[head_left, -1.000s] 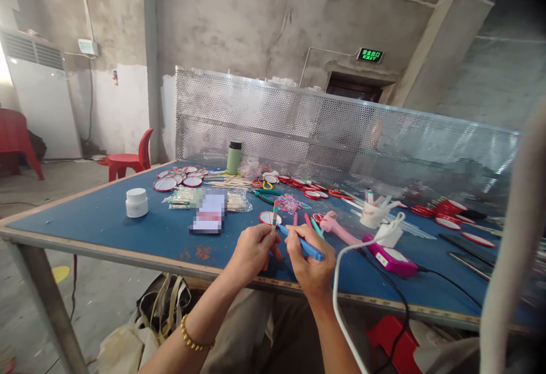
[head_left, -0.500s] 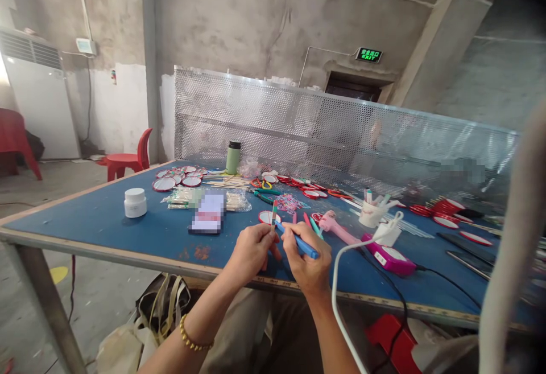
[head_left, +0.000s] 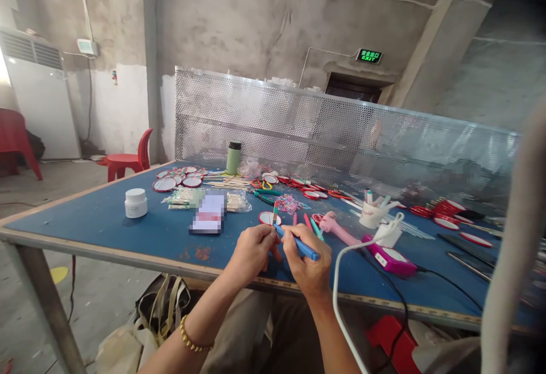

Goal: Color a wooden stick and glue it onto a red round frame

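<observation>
My left hand point(head_left: 253, 251) is closed, pinching the lower end of a thin, flat stick point(head_left: 275, 210) that stands nearly upright, with red and green bands toward its top. A blue marker pen point(head_left: 305, 247) is gripped in my right hand point(head_left: 310, 260), its tip angled to the stick just above my left fingertips. Whether the tip touches the stick I cannot tell. Behind the stick lies a round white disc with a red rim point(head_left: 265, 218). Just right of my hands, a teal marker point(head_left: 316, 228) and a pink hot glue gun point(head_left: 339, 230) rest on the blue table point(head_left: 166, 249).
A phone point(head_left: 207, 213) lies on bagged sticks point(head_left: 239, 201), with a white jar point(head_left: 136, 203) to the left. Farther back are a green bottle point(head_left: 233, 157), pliers point(head_left: 267, 196) and several red-rimmed discs. A purple power strip point(head_left: 390, 255) and a white cable point(head_left: 336, 283) are at right.
The pen tip has shifted slightly down and left along the stick. Both hands stay in nearly the same place with the same grips.
</observation>
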